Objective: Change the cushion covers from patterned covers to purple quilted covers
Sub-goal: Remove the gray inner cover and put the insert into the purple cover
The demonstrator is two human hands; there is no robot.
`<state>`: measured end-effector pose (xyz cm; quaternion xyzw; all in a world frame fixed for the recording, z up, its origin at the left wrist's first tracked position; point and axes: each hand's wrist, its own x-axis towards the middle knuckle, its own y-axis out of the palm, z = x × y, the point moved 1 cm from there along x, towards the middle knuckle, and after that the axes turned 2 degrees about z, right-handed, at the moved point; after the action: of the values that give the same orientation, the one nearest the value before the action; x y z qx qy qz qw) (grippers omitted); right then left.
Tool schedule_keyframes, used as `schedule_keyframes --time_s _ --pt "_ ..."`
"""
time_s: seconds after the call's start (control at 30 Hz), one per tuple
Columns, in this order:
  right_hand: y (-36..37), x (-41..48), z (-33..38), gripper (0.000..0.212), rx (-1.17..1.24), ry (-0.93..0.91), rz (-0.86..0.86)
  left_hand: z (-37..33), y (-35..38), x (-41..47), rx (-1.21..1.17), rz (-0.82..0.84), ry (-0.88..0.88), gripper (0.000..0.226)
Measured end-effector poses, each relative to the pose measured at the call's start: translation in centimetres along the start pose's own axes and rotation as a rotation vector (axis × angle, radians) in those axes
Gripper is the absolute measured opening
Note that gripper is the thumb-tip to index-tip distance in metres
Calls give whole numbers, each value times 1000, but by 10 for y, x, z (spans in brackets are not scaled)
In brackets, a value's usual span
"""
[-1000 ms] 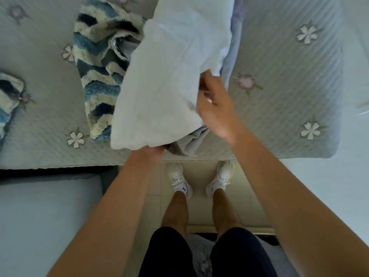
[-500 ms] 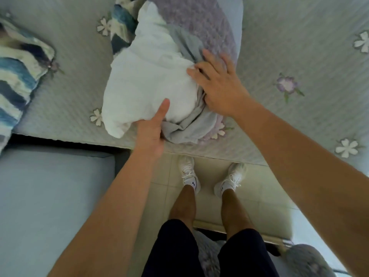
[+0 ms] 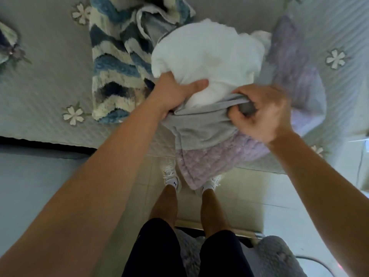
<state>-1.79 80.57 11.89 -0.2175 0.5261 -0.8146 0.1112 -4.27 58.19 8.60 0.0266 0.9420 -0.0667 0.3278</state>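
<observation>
Where the flowered bedspread (image 3: 50, 76) meets tiled floor (image 3: 249, 196), the left hand (image 3: 175, 92) grips the white cushion (image 3: 207, 56), the right hand (image 3: 265, 112) clenching the purple cover (image 3: 209, 160).

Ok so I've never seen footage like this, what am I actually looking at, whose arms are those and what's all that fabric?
There is no machine here. A person wears a camera on the head, so you look down along their own two bare arms, past their legs to white shoes on a tiled floor. There is only this one view.

In front of them is a quilted grey surface with stitched flowers. On it lies a crumpled blue and white patterned cover.

The left hand grips a white cushion insert. The right hand grips the grey-lined opening of a purple quilted cover, and the insert's near end sits in that opening.
</observation>
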Motion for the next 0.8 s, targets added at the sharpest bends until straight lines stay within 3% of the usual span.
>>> schedule_keyframes --time_s 0.1,0.17,0.27,0.37,0.47,0.57,0.63,0.7,0.8 --pt "17 -10 -32 35 -229 283 529 18 15 22 242 -196 -25 56" --pt "27 -16 -42 46 -191 338 778 39 11 25 218 -313 -147 49" --pt "40 -17 -33 44 -93 217 735 68 11 17 257 -232 -194 37" --pt "44 -11 -22 37 -35 151 692 80 10 5 430 -217 -64 35" --pt "45 -3 -20 44 65 198 805 87 4 -2 874 -283 101 31" --pt "39 17 -16 51 218 328 1039 91 4 -2 971 -191 368 33" --pt "40 34 -20 43 199 287 1128 94 4 1 1095 -88 491 36" --pt "47 50 -25 15 192 195 1021 92 5 3 1193 -28 569 32" --pt "61 68 -28 29 328 269 717 83 5 10 1184 48 658 30"
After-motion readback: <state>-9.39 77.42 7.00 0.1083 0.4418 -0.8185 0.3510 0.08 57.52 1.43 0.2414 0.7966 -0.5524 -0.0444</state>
